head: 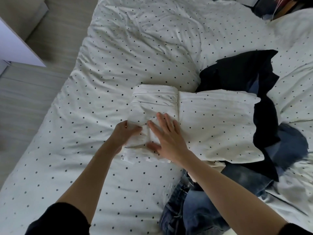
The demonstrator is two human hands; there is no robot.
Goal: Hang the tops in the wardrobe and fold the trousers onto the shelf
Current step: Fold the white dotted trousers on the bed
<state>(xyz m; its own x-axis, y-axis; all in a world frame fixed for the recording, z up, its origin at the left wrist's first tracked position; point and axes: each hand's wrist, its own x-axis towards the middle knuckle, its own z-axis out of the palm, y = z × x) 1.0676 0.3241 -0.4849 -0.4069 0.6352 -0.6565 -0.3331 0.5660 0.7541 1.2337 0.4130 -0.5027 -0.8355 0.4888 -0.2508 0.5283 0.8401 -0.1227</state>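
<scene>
A folded white pair of trousers [153, 106] lies in a compact rectangle on the dotted duvet, mid-bed. My left hand [124, 133] grips its near left edge, fingers curled around the fabric. My right hand [166, 134] lies flat on top of the bundle with fingers spread, pressing it down. Blue jeans [184, 206] lie crumpled at the lower right of the bed. A dark navy garment [240, 72] is heaped to the right, partly tucked under a duvet fold, with more denim [291, 146] beneath it.
The white polka-dot duvet [135, 48] covers the whole bed. Wood-look floor [25, 99] runs along the left side. A white furniture panel [15, 46] stands at far left. Dark clutter [274, 7] sits at the top right corner.
</scene>
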